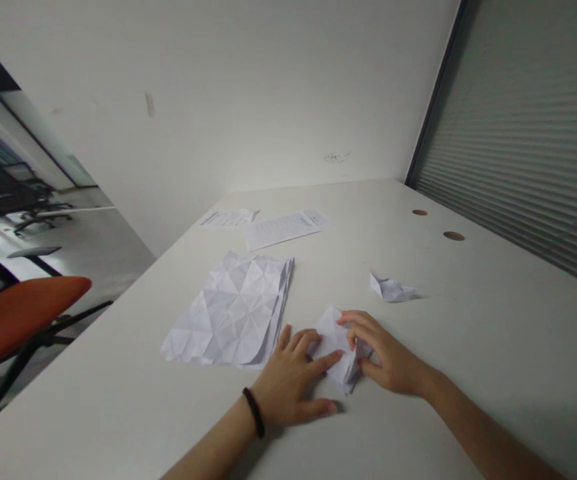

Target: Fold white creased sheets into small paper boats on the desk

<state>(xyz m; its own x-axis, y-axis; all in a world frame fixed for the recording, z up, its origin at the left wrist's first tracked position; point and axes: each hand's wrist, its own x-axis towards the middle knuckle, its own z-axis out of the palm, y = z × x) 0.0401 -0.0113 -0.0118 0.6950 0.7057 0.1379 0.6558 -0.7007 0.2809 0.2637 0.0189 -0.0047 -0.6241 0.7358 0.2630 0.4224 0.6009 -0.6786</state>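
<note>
A small folded sheet of white paper [329,328] lies on the table between my two hands, its layers stacked toward the right side. My left hand [293,380], with a dark band at the wrist, lies palm down with fingers spread, and its fingertips press on the left part of the folded paper. Curled over the right edge of that paper, my right hand [385,353] pinches its layers between thumb and fingers. A little folded paper boat [391,289] stands beyond my right hand. To the left lies a stack of creased, unfolded paper sheets [235,307].
Printed sheets [283,230] lie farther back on the white table [468,320]. Two round holes [453,236] are cut near its right edge, beside a blinds-covered window [528,133]. A wall [268,93] stands behind. An orange chair [28,313] is at left.
</note>
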